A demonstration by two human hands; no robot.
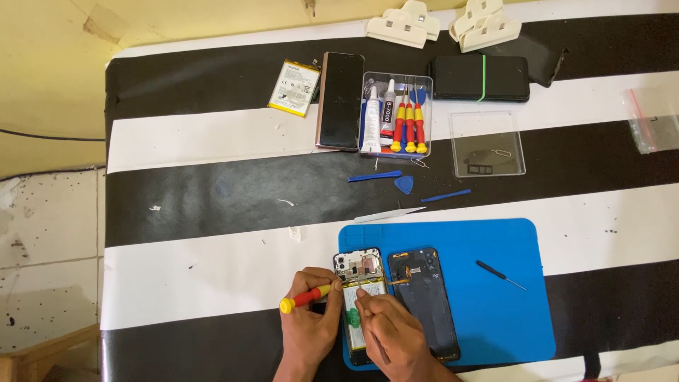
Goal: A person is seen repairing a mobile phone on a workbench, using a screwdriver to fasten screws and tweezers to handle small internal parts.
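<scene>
Screwdriver (305, 298) in left hand (311, 327); tool box (395, 115) holds screwdrivers.

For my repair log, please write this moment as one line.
left hand: holds red-yellow screwdriver | right hand: fingers on opened phone | back cover beside it | blue mat

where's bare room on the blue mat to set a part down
Free: the blue mat's right half, around the thin black screwdriver. Crowded: its left edge, where both hands work the opened phone beside the dark back cover.
</scene>
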